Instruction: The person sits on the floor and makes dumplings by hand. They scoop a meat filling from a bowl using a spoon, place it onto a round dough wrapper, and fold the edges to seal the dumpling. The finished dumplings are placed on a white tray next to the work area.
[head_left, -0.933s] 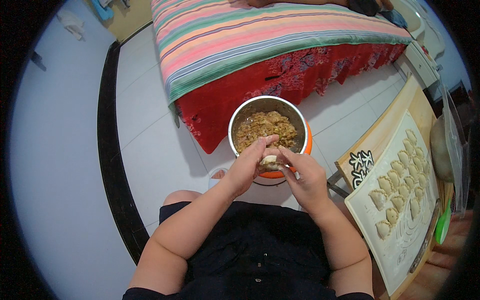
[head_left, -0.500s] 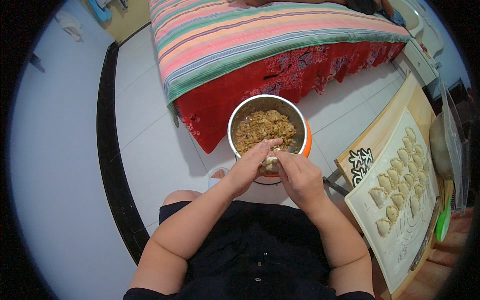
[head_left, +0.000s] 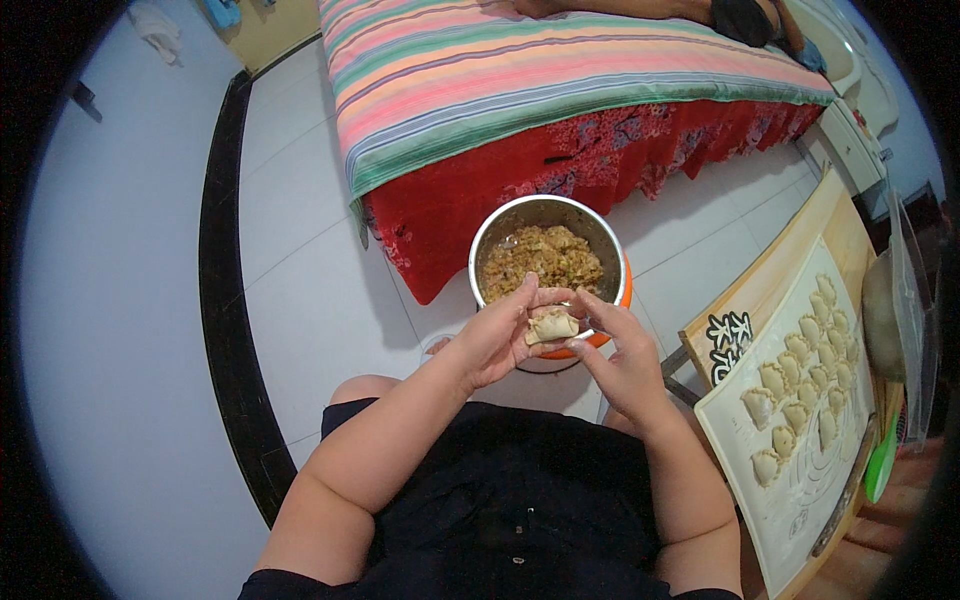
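Observation:
A pale folded dumpling (head_left: pixel 553 326) rests in my left hand (head_left: pixel 501 338), across the palm side of the fingers, which curl around it from below. My right hand (head_left: pixel 622 358) is at the dumpling's right end, thumb and forefinger spread apart on either side of it. A small grey glint shows between those fingers; I cannot make out what it is. Just beyond both hands stands a steel pot (head_left: pixel 478 243) with brownish minced filling (head_left: pixel 545 262) inside. To the right, a white floured mat (head_left: pixel 740 440) carries several crimped dumplings (head_left: pixel 797 415) in rough rows.
The mat lies on a wooden board (head_left: pixel 695 335) on a stand. An orange rim (head_left: pixel 626 285) shows under the pot. A green-handled utensil (head_left: pixel 881 462) lies at the board's right edge. Ahead is a striped bed (head_left: pixel 480 110) with a person's leg (head_left: pixel 630 6) on it. A wall (head_left: pixel 120 300) bounds the left.
My right hand's fingers have parted from their pinch at the dumpling and moved slightly right. The dumpling now shows more fully in my left hand. The whole view has shifted a little.

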